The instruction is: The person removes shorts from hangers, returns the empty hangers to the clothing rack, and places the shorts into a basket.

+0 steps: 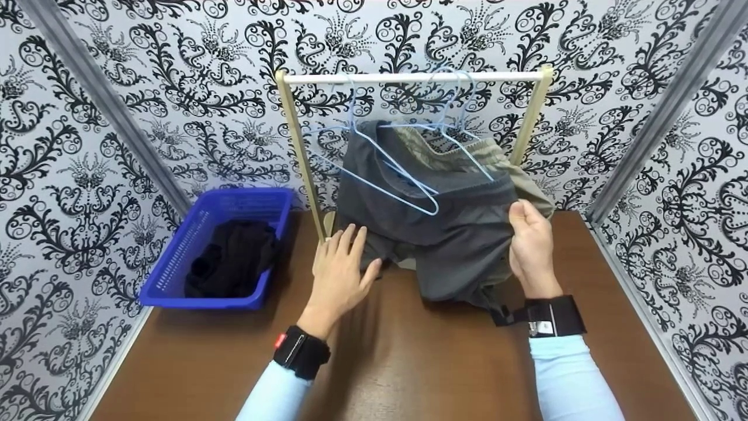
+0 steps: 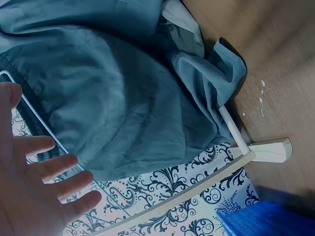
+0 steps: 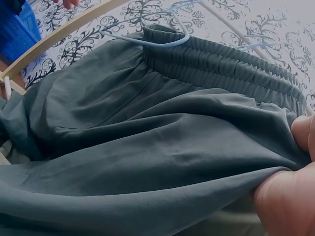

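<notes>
Dark grey shorts (image 1: 461, 216) with a gathered elastic waistband (image 3: 221, 64) hang at the rack. A light blue hanger (image 1: 403, 199) slants down, one of its ends lying in front of the cloth. My right hand (image 1: 532, 245) pinches the shorts at their right side, just below the waistband, thumb on the near face. My left hand (image 1: 339, 275) holds nothing, its fingers spread beside the lower left of the shorts; the left wrist view shows its open palm near the hanger wire (image 2: 44, 123). Behind hang khaki shorts (image 1: 532, 181) on another hanger, partly hidden.
A rack with a white rail (image 1: 397, 78) and wooden posts (image 1: 299, 152) stands at the back of the brown table (image 1: 397, 362). To the left is a blue basket (image 1: 175, 257) with dark clothing (image 1: 239, 257) inside. Patterned walls (image 1: 222, 76) enclose the back and sides.
</notes>
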A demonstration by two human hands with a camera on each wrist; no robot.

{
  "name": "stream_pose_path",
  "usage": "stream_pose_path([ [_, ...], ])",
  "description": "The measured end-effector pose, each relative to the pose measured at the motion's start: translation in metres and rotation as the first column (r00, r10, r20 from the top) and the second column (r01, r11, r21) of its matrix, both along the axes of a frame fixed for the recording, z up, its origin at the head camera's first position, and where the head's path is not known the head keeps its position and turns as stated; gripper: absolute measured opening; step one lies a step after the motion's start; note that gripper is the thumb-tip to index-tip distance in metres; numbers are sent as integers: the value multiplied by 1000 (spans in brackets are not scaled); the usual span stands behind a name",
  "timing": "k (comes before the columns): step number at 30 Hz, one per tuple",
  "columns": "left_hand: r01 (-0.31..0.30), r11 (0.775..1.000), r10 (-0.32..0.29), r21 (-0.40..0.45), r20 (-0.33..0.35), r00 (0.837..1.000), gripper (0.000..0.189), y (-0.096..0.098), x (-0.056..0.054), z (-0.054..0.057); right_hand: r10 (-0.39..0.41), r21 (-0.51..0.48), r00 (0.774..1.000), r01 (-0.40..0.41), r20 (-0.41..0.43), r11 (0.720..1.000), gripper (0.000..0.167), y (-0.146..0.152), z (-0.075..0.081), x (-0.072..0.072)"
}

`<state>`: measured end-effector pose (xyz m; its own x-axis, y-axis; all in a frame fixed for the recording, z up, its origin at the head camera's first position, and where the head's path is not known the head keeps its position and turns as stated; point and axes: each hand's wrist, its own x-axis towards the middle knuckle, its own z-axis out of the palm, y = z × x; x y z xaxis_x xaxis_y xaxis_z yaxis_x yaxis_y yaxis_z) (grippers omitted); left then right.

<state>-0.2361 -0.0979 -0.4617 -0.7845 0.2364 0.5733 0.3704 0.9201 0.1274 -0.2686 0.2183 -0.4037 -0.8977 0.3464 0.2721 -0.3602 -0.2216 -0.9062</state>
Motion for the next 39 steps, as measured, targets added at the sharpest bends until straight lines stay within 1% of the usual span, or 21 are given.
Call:
stream_pose_path([
  [5,0,1000,0,3,18,1000,64,0,1,0,16,-36,1000,-16,-14,999,30,3,-10,2],
  [10,3,1000,-3,0,22,1000,64,0,1,0,23,-58,1000,-23,-10,998,30,7,-19,5],
  [15,6,1000,-5,-5,10,1000,63,-1,0,-1,33,-65,999,-32,20,997,28,10,-28,9],
  [20,4,1000,-4,-4,0,1000,63,-1,0,-3,31,-48,998,-29,56,998,28,12,-38,14],
  [23,-1,1000,1,-5,7,1000,63,0,1,-3,35,-52,997,-32,75,998,28,14,-44,17],
  [27,-6,1000,6,-10,23,1000,64,0,2,-2,61,-62,995,-56,85,996,29,17,-52,20],
  [34,-4,1000,3,-18,-7,1000,63,0,1,-3,119,-91,988,-111,96,990,27,23,-64,28],
  [39,2,1000,-2,-16,-8,1000,64,0,2,-3,143,-80,986,-136,89,987,27,27,-73,32],
])
